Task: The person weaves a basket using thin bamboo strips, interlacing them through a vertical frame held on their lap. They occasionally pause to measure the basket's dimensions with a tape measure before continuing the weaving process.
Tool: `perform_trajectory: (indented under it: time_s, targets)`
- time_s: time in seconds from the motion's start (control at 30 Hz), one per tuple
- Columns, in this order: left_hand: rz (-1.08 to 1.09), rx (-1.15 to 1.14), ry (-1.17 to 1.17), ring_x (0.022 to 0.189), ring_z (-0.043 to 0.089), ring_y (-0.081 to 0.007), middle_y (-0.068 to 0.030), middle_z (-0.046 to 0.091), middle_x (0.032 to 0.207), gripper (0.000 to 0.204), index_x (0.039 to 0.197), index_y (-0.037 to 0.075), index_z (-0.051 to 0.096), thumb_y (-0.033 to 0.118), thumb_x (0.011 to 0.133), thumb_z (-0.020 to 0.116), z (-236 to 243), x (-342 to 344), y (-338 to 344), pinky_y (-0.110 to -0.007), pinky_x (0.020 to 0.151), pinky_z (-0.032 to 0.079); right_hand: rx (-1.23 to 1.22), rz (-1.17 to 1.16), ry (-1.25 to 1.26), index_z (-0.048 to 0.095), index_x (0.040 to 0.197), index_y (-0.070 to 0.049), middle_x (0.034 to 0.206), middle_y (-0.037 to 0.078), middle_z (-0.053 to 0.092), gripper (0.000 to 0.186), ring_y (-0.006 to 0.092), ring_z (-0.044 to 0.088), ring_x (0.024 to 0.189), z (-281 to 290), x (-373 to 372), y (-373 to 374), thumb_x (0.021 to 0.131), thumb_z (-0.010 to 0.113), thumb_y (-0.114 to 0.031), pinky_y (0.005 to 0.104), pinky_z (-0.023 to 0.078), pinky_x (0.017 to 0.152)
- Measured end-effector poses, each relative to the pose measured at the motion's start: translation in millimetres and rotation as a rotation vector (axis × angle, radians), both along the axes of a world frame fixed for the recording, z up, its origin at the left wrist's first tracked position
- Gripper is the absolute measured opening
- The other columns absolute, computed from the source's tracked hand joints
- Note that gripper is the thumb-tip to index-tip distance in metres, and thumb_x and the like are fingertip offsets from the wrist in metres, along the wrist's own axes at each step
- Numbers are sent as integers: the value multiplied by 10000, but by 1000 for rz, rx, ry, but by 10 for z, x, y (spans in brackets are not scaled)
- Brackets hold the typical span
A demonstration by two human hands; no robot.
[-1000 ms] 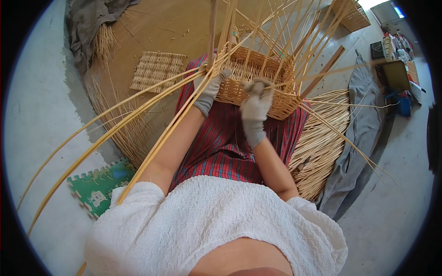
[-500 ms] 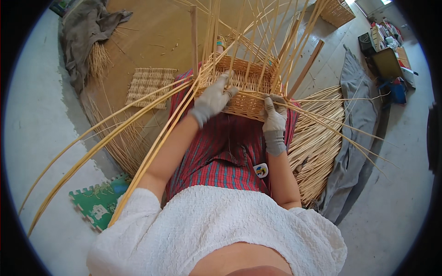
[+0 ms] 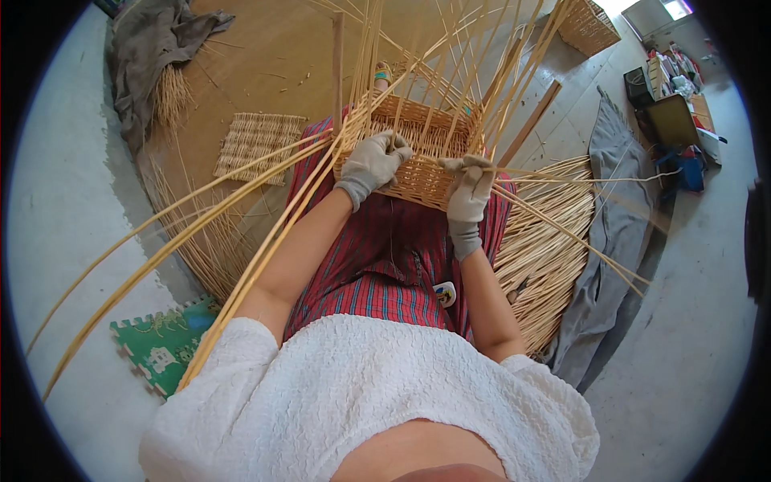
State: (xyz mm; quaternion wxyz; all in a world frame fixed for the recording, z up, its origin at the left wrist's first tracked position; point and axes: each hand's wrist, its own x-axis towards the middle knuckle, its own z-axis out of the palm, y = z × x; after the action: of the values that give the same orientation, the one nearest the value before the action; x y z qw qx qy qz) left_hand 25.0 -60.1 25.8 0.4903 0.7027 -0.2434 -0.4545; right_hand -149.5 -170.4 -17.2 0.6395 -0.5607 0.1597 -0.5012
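Observation:
A partly woven wicker basket (image 3: 422,189) rests on my lap, its long rods standing up from the far side and ends. My left hand (image 3: 371,167), in a pale work glove, is at the near rim's left part, with thumb and fingers pinched on a thin wicker rod. Gloved too, my right hand (image 3: 470,193) is at the near right corner, its fingers bent over the rim and closed around a rod. Wooden sticks (image 3: 530,123) stand up at the basket's ends. Long rods (image 3: 265,269) sweep from its left end past my left arm.
A pile of cut rods (image 3: 542,257) lies to the right beside a grey cloth (image 3: 610,201). At left are a flat woven panel (image 3: 255,149), loose thin rods (image 3: 213,249) and a green foam mat (image 3: 165,349). Another basket (image 3: 590,28) stands far right.
My left hand has drawn back and its spread fingers have closed into a pinch at the rim. The right hand has moved slightly up and left, fingers now bent over the rim.

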Motion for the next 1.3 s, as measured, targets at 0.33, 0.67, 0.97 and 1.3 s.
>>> perform_trajectory:
  time_s: [0.33, 0.67, 0.97, 1.3]
  targets:
    - [242, -114, -592, 734, 658, -190, -122, 700, 940, 528, 1284, 46, 587, 389, 921, 758, 201, 43, -320, -343, 727, 566, 209, -59, 255, 531, 1148, -68, 962, 101, 704, 140, 187, 700, 910, 531, -67, 270, 1074, 535, -186, 333, 567, 788]
    - [-139, -156, -199, 590, 618, -176, -108, 673, 940, 197, 1146, 63, 613, 209, 1050, 523, -258, -520, -591, -323, 546, 532, -239, -302, 467, 469, 1425, -85, 1331, 139, 627, 460, 245, 607, 1228, 782, -97, -368, 979, 510, 20, 352, 499, 1041]
    - [-92, 74, 17, 428, 541, -174, -68, 610, 716, 184, 1142, 118, 580, 252, 1019, 608, 221, -553, -631, -355, 371, 449, -35, -191, 657, 466, 1524, -145, 1315, 155, 657, 583, 260, 677, 1103, 931, -689, -86, 961, 590, -62, 375, 530, 955]
    - [130, -225, -671, 1025, 681, -320, -143, 669, 1222, 466, 1317, 107, 596, 94, 872, 735, -156, -430, 687, -415, 963, 520, -392, -253, 1049, 465, 1531, -171, 1085, 179, 736, 623, 325, 723, 938, 1017, -288, 132, 941, 657, -121, 418, 563, 817]
